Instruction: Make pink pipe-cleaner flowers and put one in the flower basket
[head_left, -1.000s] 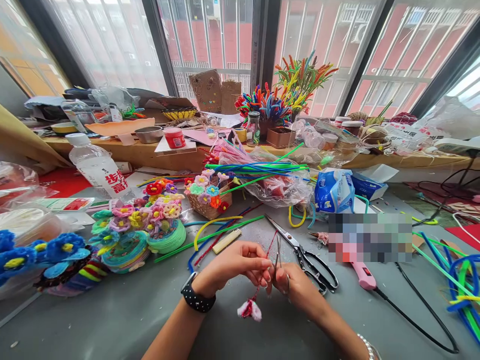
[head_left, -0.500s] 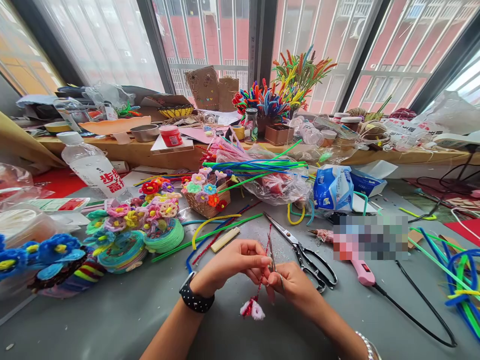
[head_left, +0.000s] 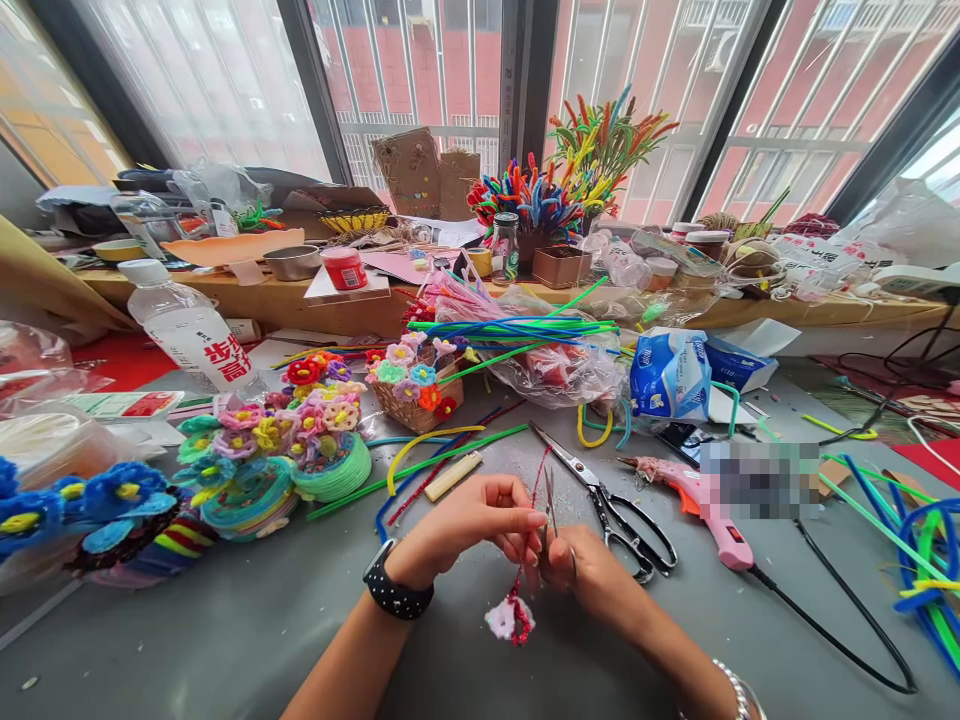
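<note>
My left hand (head_left: 487,515) pinches a thin sparkly red pipe cleaner (head_left: 538,483) between thumb and fingers. Its lower end hangs below the hand, carrying a small pale pink flower (head_left: 501,620) and a red loop beside it. Small scissors (head_left: 553,515) are in my right hand (head_left: 589,568), blades pointing up and slightly parted, close to the right of the pipe cleaner. Whether a blade touches the pipe cleaner I cannot tell. Large black-handled scissors (head_left: 600,490) lie on the grey table (head_left: 465,680) just beyond my right hand.
A pink glue gun (head_left: 724,530) with a black cord lies at right. Pipe-cleaner flowers in a small basket (head_left: 409,405) and on round bases (head_left: 337,475) stand at left. A plastic bottle (head_left: 191,330), a tissue pack (head_left: 670,375) and loose pipe cleaners (head_left: 930,560) surround the work area.
The small scissors have shifted slightly right, and their blades show more clearly, parted. The hanging flower has turned, bringing the red loop to its right side. My left hand keeps its pinch.
</note>
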